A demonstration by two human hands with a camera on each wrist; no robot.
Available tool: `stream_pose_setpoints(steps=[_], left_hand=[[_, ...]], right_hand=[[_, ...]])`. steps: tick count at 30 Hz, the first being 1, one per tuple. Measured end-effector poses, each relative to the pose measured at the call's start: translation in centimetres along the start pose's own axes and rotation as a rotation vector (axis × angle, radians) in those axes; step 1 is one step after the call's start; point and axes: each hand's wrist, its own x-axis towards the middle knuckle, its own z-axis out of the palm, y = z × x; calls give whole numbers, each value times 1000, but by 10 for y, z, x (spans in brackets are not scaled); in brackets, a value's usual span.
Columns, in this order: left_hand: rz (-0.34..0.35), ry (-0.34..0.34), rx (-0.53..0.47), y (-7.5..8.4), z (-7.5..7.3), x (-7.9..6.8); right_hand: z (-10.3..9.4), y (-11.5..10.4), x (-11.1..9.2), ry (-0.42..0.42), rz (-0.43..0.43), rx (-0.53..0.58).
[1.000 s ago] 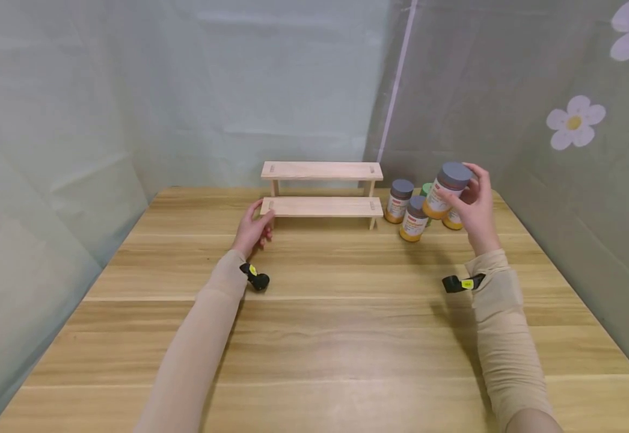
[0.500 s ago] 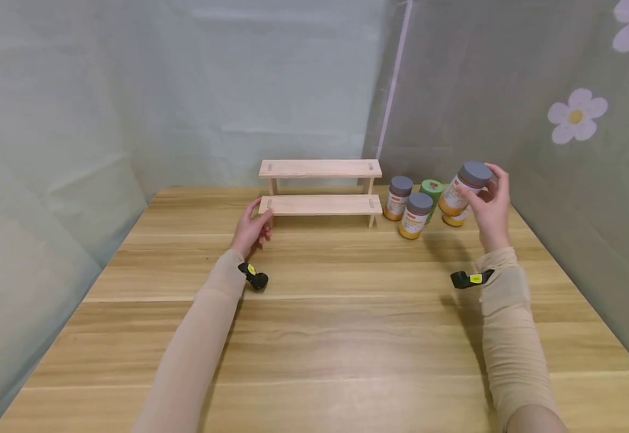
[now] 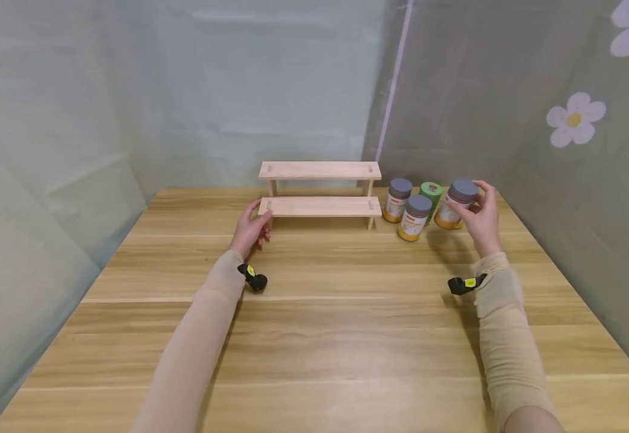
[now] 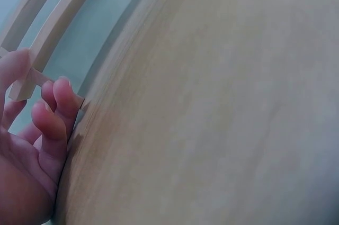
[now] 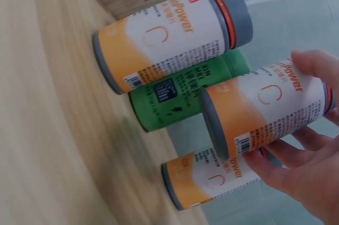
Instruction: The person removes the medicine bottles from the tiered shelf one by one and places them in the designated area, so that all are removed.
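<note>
My left hand [image 3: 251, 231] grips the left end of the lower board of a two-tier wooden shelf [image 3: 320, 206]; in the left wrist view, curled fingers [image 4: 53, 119] sit by its leg. Held in my right hand [image 3: 481, 221] is a grey-lidded supplement jar [image 5: 265, 108] with an orange and white label, its base raised and slightly tilted. Behind it, mostly hidden in the head view, stands a matching jar [image 5: 212, 180]. A green canister [image 3: 430, 193] is left of the held jar. Two more matching jars, one in front [image 3: 415, 218] and one farther back [image 3: 397, 200], stand beside the shelf.
The wood-grain table [image 3: 314, 325] extends in front of the shelf and jars. Pale cloth [image 3: 271, 78] hangs behind, and a cloth with flower prints [image 3: 575, 119] borders the right side. Each wrist carries a small black camera [image 3: 460, 285].
My right hand moved the held jar right, then lowered it and brought it slightly back left, uncovering the green canister. The left hand has kept its grip on the shelf.
</note>
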Motion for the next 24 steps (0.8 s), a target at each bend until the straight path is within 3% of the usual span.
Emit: stream_pose_setpoints(steps=[7, 13, 19, 24], left_hand=[[-1, -4, 19, -1, -1, 0], [0, 0, 28, -1, -1, 1], [9, 19, 21, -3, -1, 6], [3, 31, 28, -14, -1, 16]], right_hand=[[3, 12, 0, -39, 20, -73], [4, 13, -1, -58, 68, -46], [5, 13, -1, -62, 39, -48], [3, 20, -3, -85, 39, -108]])
